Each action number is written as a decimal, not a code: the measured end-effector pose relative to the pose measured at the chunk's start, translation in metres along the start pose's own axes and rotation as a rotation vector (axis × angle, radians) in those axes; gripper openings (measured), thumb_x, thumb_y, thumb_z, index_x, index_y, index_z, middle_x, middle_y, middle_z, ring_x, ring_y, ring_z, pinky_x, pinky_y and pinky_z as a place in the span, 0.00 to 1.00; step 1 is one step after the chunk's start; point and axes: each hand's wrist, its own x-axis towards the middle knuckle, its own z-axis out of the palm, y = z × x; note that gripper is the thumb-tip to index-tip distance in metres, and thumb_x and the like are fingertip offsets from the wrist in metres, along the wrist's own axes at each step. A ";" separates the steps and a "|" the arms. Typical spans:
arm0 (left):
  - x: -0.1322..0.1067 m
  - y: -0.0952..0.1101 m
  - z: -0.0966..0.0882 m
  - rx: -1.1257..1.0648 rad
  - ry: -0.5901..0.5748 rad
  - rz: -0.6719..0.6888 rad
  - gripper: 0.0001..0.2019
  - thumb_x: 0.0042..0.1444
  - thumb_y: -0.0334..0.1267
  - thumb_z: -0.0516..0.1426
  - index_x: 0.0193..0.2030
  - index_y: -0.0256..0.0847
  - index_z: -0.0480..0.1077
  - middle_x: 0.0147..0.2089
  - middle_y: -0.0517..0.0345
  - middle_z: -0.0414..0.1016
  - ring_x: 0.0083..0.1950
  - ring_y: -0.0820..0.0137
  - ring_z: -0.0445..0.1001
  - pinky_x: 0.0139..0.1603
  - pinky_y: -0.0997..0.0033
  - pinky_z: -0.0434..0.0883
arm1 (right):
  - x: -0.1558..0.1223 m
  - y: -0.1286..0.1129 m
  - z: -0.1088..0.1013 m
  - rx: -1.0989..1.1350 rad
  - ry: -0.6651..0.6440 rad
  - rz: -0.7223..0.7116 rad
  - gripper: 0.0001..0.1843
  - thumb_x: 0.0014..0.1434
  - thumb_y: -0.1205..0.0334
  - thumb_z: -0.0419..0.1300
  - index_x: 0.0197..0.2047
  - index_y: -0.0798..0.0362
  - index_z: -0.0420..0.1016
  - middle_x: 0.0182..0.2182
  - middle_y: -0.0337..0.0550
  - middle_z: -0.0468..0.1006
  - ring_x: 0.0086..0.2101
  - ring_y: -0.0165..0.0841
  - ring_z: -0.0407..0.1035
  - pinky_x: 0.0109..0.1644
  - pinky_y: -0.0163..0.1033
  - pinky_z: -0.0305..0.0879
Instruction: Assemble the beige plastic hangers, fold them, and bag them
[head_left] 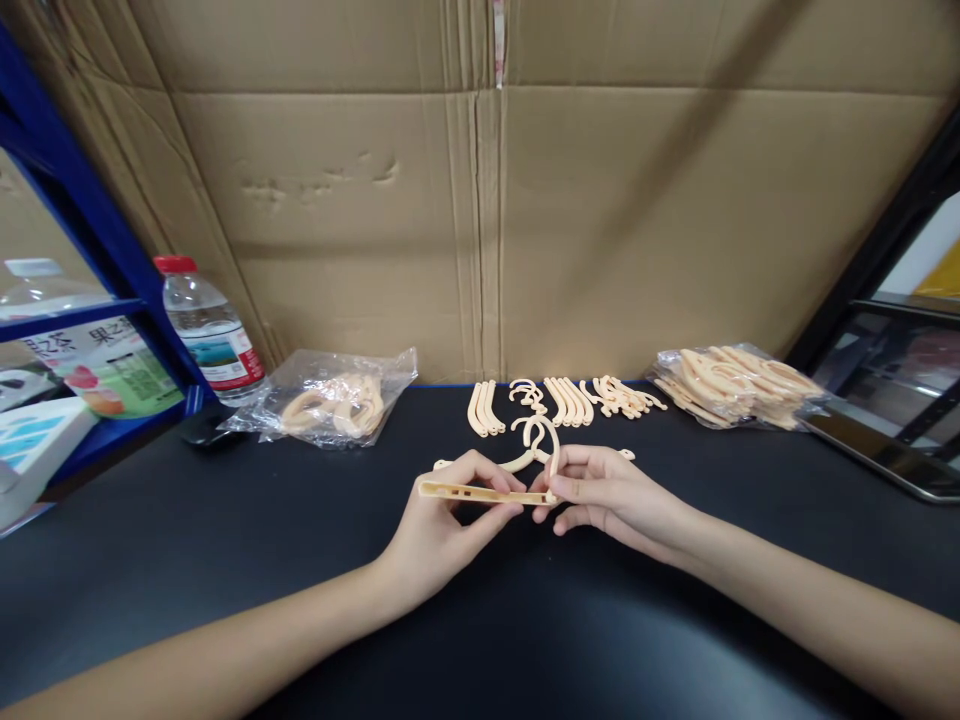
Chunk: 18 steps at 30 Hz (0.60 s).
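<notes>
Above the black table [480,620], my left hand [442,530] pinches a cream plastic hanger arm [457,491], its slotted edge turned towards me. My right hand [615,495] grips a curved cream hanger hook [556,450] by its base, right at the arm's right end. Whether the two are locked together I cannot tell. Just behind my hands lies another hanger [517,463] with its hook, partly hidden by my fingers. Further back are several loose hanger arms [486,408], a few hooks [527,393] and a pile of small cream pieces [622,397].
A clear plastic bag [337,400] with cream parts lies back left, beside a red-capped water bottle [214,335] and a black mouse [210,427]. Back right sit a second filled bag [735,385] and a dark flat device [885,455]. Cardboard [337,230] walls the back; a blue shelf [150,320] stands left.
</notes>
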 end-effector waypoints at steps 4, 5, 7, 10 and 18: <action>0.000 -0.002 0.000 0.045 0.036 0.002 0.06 0.51 0.37 0.63 0.29 0.41 0.69 0.34 0.53 0.78 0.37 0.62 0.77 0.42 0.61 0.72 | -0.001 -0.002 0.002 -0.015 0.038 -0.021 0.11 0.51 0.59 0.67 0.31 0.57 0.70 0.33 0.44 0.76 0.33 0.31 0.74 0.34 0.33 0.71; -0.001 -0.002 0.001 0.049 0.038 0.010 0.06 0.51 0.37 0.63 0.29 0.41 0.69 0.33 0.54 0.78 0.37 0.62 0.77 0.42 0.62 0.72 | -0.002 -0.002 0.003 -0.023 0.043 -0.032 0.12 0.51 0.59 0.67 0.31 0.56 0.70 0.32 0.43 0.76 0.33 0.31 0.74 0.34 0.33 0.71; -0.001 -0.002 0.002 0.030 0.034 0.019 0.06 0.52 0.36 0.62 0.29 0.41 0.69 0.33 0.54 0.77 0.38 0.63 0.77 0.42 0.63 0.73 | -0.003 -0.001 0.005 -0.047 0.055 -0.059 0.12 0.51 0.58 0.67 0.30 0.56 0.69 0.31 0.42 0.76 0.32 0.31 0.74 0.34 0.34 0.72; -0.002 -0.001 0.004 -0.052 0.031 -0.005 0.06 0.52 0.35 0.61 0.29 0.41 0.68 0.33 0.55 0.77 0.40 0.63 0.77 0.41 0.64 0.74 | -0.004 0.001 0.008 -0.091 0.094 -0.099 0.14 0.50 0.56 0.68 0.30 0.56 0.68 0.29 0.41 0.76 0.31 0.31 0.75 0.34 0.35 0.72; -0.005 0.003 0.010 -0.123 0.053 -0.145 0.08 0.51 0.38 0.63 0.29 0.41 0.67 0.33 0.55 0.75 0.37 0.63 0.77 0.36 0.64 0.75 | -0.002 0.006 0.011 -0.128 0.193 -0.187 0.17 0.48 0.56 0.69 0.27 0.54 0.65 0.24 0.36 0.73 0.24 0.31 0.74 0.30 0.37 0.73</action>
